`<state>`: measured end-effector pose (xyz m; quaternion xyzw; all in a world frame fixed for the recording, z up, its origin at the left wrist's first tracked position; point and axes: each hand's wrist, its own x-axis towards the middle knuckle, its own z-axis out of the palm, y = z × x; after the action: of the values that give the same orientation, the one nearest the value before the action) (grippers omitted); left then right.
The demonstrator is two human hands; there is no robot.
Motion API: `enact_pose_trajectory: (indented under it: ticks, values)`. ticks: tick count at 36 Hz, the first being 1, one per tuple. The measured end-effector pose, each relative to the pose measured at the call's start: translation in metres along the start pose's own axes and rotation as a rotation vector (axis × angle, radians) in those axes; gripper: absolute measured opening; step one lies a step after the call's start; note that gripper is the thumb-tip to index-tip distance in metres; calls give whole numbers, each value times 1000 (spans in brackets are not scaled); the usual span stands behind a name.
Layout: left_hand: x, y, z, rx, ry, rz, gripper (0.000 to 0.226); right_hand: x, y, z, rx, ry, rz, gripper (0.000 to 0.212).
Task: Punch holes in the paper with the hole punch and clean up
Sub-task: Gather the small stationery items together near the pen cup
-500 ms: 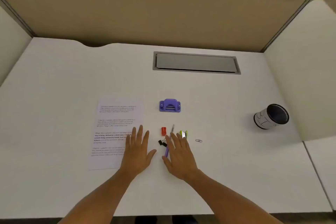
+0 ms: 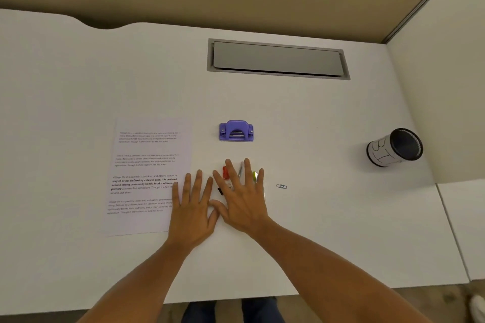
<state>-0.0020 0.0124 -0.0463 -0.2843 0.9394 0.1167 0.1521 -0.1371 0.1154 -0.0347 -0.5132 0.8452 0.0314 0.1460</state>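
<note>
Hole punch (image 2: pixel 236 131): purple, upright, just beyond both hands' fingertips.
Left hand (image 2: pixel 193 208): flat, fingers spread, overlapping paper (image 2: pixel 147 176) edge, holding nothing.
Right hand (image 2: pixel 242 199): flat, spread over pens (image 2: pixel 241 169).

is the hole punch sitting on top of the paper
No, the purple hole punch sits on the bare white desk, apart from the printed paper and to its right.

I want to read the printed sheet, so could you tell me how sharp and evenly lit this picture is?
Head view: soft even light, no glare; the paper shows its bold lines legibly, its fainter text blurred; wide-angle bending curves the desk edges.
</note>
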Motion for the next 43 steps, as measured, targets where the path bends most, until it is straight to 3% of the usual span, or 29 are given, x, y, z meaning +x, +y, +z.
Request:
enact_pose_trajectory:
  ticks: [16, 43]
  values:
    - [3, -7, 20, -1, 91, 40, 79, 10, 40, 15, 26, 100, 3, 62]
    - [5, -16, 37, 10, 217, 82, 82, 61, 252, -38, 6, 102, 509, 59]
